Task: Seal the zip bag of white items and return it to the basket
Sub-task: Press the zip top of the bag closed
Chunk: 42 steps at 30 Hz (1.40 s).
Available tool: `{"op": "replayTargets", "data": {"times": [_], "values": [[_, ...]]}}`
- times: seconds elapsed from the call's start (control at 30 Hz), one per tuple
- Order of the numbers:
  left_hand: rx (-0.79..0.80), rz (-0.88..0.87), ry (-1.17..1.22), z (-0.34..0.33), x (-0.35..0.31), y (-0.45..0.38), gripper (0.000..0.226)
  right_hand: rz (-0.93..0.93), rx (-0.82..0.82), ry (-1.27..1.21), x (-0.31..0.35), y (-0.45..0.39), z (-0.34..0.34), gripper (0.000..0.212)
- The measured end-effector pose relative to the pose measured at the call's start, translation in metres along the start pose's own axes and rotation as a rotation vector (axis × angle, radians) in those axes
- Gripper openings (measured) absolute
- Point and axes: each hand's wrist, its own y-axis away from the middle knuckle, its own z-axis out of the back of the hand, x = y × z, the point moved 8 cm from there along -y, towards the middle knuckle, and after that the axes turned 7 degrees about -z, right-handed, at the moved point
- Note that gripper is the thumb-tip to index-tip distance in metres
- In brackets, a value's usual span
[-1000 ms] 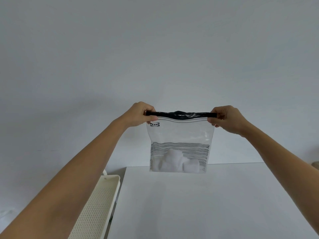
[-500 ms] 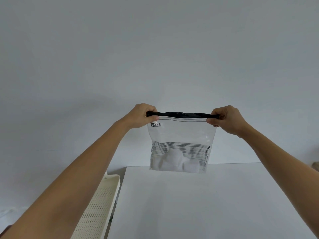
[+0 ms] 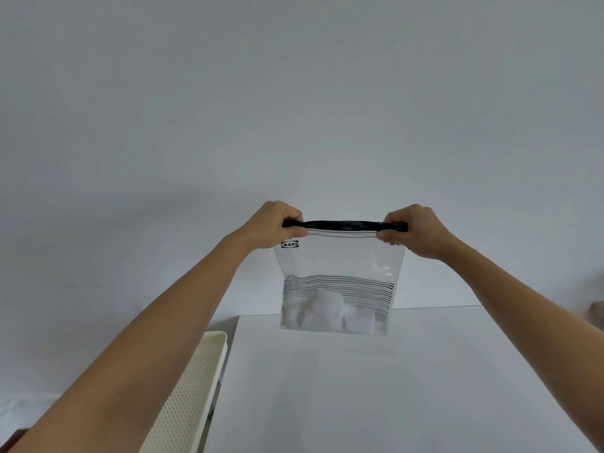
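A person stood at a white table [image 3: 392, 387] with both bare arms stretched forward, holding a clear zip bag [image 3: 340, 256] up in the air in front of a plain pale wall. The left hand [image 3: 273, 225] was pinched shut on the left end of the bag's black zip strip [image 3: 343, 224], and the right hand [image 3: 413, 230] was pinched shut on the right end. The strip ran taut and nearly level between them.

A second before, the black strip had bulged upward in the middle, as though its two sides were parted. Half a second before, that bulge had mostly flattened. By this moment the strip lay straight and thin, and the thumbs sat a little further in along it. That suggested the seal was being pressed together and was close to closed, though whether it had fully locked could not be told from where I stood.

The bag hung upright above the table's far edge, its bottom seeming to clear the surface. Thin black stripes crossed its lower half, and the white items [image 3: 330, 313] were heaped at the bottom.

A cream perforated basket [image 3: 192, 384] sat just beside the table's left edge, lower down and only partly visible. Judging by this, the return to the basket had not yet been made.
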Motion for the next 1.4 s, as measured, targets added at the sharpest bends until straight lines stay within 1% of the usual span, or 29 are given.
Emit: {"op": "replayTargets", "data": {"times": [0.1, 0.23, 0.3, 0.5, 0.6, 0.67, 0.73, 0.8, 0.9, 1.0, 1.17, 1.3, 1.4], "values": [[0.003, -0.003, 0.002, 0.000, -0.001, 0.000, 0.014, -0.003, -0.032, 0.029, 0.001, -0.002, 0.001, 0.021], [0.079, 0.017, -0.082, -0.007, -0.004, -0.002, 0.016, 0.004, -0.027, 0.041, 0.003, -0.003, 0.002, 0.022], [0.091, 0.020, -0.087, -0.011, -0.009, -0.004, 0.019, 0.013, -0.017, 0.039, 0.004, -0.002, 0.000, 0.022], [0.084, 0.040, -0.073, -0.017, -0.015, -0.009, 0.027, 0.071, 0.063, 0.182, 0.014, 0.000, -0.010, 0.008], [0.087, 0.044, -0.075, -0.019, -0.016, -0.010, 0.028, 0.066, 0.062, 0.168, 0.018, 0.001, -0.012, 0.007], [0.091, 0.043, -0.081, -0.020, -0.017, -0.011, 0.028, 0.046, 0.051, 0.156, 0.019, 0.001, -0.012, 0.010], [0.089, 0.042, -0.071, -0.021, -0.018, -0.011, 0.027, 0.030, 0.046, 0.149, 0.019, 0.001, -0.012, 0.022], [0.091, 0.044, -0.061, -0.022, -0.018, -0.012, 0.025, 0.019, 0.046, 0.149, 0.019, 0.000, -0.012, 0.027], [0.107, 0.048, -0.082, -0.023, -0.018, -0.013, 0.027, 0.013, 0.054, 0.159, 0.019, -0.001, -0.012, 0.022], [0.127, 0.052, -0.084, -0.028, -0.019, -0.013, 0.017, 0.011, 0.055, 0.167, 0.017, -0.003, -0.013, 0.017], [0.112, 0.051, -0.052, -0.036, -0.023, -0.016, 0.015, 0.050, 0.100, 0.236, 0.024, -0.002, -0.024, 0.009], [0.113, 0.051, -0.049, -0.043, -0.024, -0.017, 0.014, 0.014, 0.112, 0.209, 0.023, -0.002, -0.027, 0.011], [0.118, 0.032, -0.079, -0.044, -0.028, -0.017, 0.016, -0.001, 0.086, 0.202, 0.021, -0.001, -0.028, 0.019]]}}
